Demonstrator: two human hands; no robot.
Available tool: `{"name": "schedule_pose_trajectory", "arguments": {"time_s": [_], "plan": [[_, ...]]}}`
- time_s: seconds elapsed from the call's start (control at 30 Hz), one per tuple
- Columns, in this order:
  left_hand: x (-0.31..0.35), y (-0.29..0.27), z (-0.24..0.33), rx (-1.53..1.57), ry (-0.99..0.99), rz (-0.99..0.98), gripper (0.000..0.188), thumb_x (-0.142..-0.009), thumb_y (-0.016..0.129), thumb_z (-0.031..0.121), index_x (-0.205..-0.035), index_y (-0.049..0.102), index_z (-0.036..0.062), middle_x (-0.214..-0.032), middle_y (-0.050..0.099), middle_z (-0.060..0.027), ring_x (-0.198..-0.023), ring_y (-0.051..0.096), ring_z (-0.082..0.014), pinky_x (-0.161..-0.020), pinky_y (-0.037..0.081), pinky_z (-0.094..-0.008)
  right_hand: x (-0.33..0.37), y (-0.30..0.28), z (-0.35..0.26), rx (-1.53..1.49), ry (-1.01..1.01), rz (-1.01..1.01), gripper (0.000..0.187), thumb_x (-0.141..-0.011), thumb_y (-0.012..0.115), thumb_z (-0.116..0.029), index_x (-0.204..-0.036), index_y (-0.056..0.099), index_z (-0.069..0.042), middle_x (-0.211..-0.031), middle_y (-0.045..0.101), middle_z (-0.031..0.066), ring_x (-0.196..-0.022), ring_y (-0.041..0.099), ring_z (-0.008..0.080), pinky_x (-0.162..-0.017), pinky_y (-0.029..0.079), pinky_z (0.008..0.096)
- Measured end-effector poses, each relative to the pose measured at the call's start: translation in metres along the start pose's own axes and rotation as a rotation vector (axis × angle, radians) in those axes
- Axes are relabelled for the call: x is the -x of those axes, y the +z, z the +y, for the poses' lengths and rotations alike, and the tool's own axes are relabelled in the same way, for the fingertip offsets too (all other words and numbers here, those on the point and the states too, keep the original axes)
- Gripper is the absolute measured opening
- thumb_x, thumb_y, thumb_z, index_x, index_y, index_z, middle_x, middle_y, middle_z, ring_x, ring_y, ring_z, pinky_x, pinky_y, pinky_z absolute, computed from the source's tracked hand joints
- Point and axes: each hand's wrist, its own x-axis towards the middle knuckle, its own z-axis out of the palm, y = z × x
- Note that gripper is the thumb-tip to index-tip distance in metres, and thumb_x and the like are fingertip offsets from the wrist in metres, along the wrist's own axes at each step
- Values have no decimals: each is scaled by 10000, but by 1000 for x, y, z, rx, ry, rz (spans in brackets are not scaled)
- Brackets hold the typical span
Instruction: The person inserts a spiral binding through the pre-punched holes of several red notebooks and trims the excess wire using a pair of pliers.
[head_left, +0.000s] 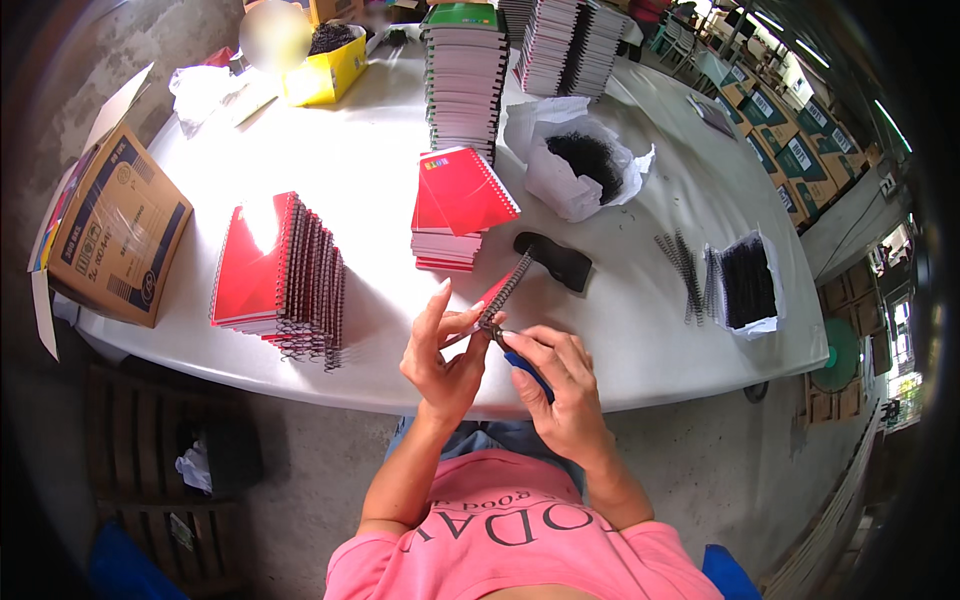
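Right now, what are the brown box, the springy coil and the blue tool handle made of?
The box looks like cardboard: dull brown with bent flaps. The coil has thin, dark, slightly shiny loops, so maybe coated metal wire, or plastic; I can't tell which. The blue tool handle in the right hand is probably plastic or rubber: its colour is bright and even.

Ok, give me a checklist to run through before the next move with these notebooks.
1. Left hand holding the red-covered paper notebook: ok.
2. Right hand grip around the blue-handled metal tool: ok.
3. Tool positioned by the held notebook's dark spiral coil, near end: ok.
4. Tool's jaws closed on that coil: cannot tell; too small and crowded by fingers.
5. Coil ends flush on the left-side stack of red spiral notebooks: not ok; they stick out.
6. Loose dark coils lying to the right: ok.
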Motion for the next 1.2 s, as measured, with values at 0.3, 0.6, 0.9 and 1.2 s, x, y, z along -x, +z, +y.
{"name": "schedule_pose_trajectory", "arguments": {"time_s": [0.3, 0.6, 0.9, 1.2], "plan": [[1, -6, -4, -79, 17, -34, 743, -705, 714, -144, -1340, 356, -4, -867, 649, -96, -780, 640, -143, -671, 546, -247, 17, 2, 21, -622, 367, -170, 342, -970, 471, -241, -1246, 512, -43, -1118, 574, 147, -1076, 538, 255, -963, 394, 348], [-25, -24, 21, 398, -470, 177, 673, -860, 653, 29, -1409, 263, 56, -915, 656, -92, -896, 623, -127, -814, 470, -243, 43, -9, 96, 655, 490, -94, 478, -919, 545, -355, -1330, 442, -134, -1319, 442, 120, -1284, 370, 289, -1095, 166, 546], [-65, -94, 70, 52, 138, 275, 391, -869, 586, -41, -1222, 420, -12, -1073, 591, -157, -972, 598, -210, -869, 458, -313, -110, 44, -38, -1259, 59, 51, 566, -800, 695, -8, -1305, 440, -15, -1154, 584, 123, -1054, 566, 163, -932, 432, 291], [-96, -172, 0, -486, -210, 409, 270, -919, 581, 234, -1138, 600, 77, -1048, 554, -61, -1044, 530, -181, -888, 389, -366, -227, 150, -61, -473, -210, -291, 379, -744, 749, -315, -1047, 689, -95, -1001, 659, 152, -935, 599, 267, -890, 456, 347]]}}
